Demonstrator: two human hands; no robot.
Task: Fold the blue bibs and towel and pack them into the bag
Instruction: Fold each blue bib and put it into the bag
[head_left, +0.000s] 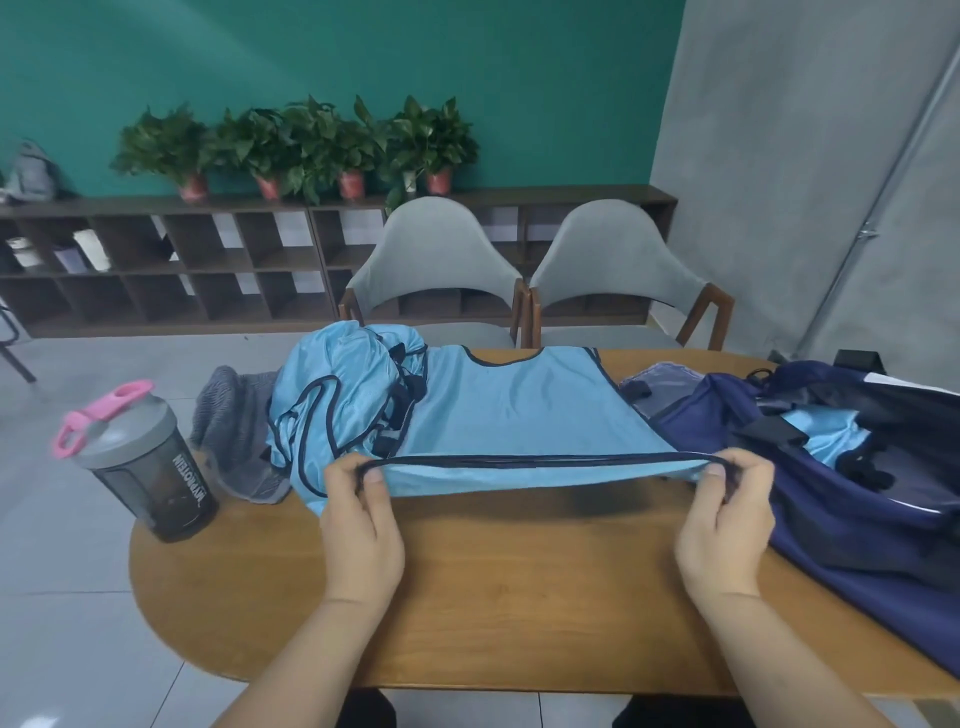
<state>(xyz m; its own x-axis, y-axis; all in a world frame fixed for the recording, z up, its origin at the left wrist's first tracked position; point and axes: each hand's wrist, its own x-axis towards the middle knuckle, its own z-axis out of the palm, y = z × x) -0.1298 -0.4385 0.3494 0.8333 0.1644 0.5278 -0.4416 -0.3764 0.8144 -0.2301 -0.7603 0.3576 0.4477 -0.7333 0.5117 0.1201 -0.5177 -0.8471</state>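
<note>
Light blue bib (519, 410) spread flat on wooden table (519, 582), between bib pile (337, 395) and navy bag (841, 467). Left hand (358, 525), right hand (727, 519) each pinch hem corner, lifted taut. Fabric looks thin, limp, slippery; corners give best hold.

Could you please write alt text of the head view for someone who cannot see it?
A left hand and right hand pinch the near hem of a light blue bib spread on a wooden table. Heaped bibs, a grey towel and a shaker bottle lie left; a navy bag sits right.
</note>
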